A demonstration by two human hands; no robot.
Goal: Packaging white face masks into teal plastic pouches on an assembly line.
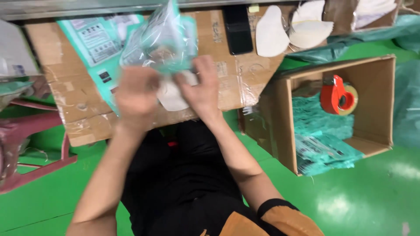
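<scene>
Both my hands meet over a cardboard work surface (227, 83). My left hand (136, 97) and my right hand (202, 89) grip a clear plastic bag with teal print (162, 41), which stands up from them. A white cup-shaped mask (171, 95) sits between my fingers at the bag's mouth, partly hidden. The frame is blurred by motion, so how far the mask is inside the bag cannot be told.
More white masks (272, 32) lie at the back right beside a black phone (238, 28). A teal printed sheet (94, 39) lies under the bag. An open cardboard box (376, 100) on the green floor holds teal packs and a red tape dispenser (337, 95). A pink stool (26, 144) stands left.
</scene>
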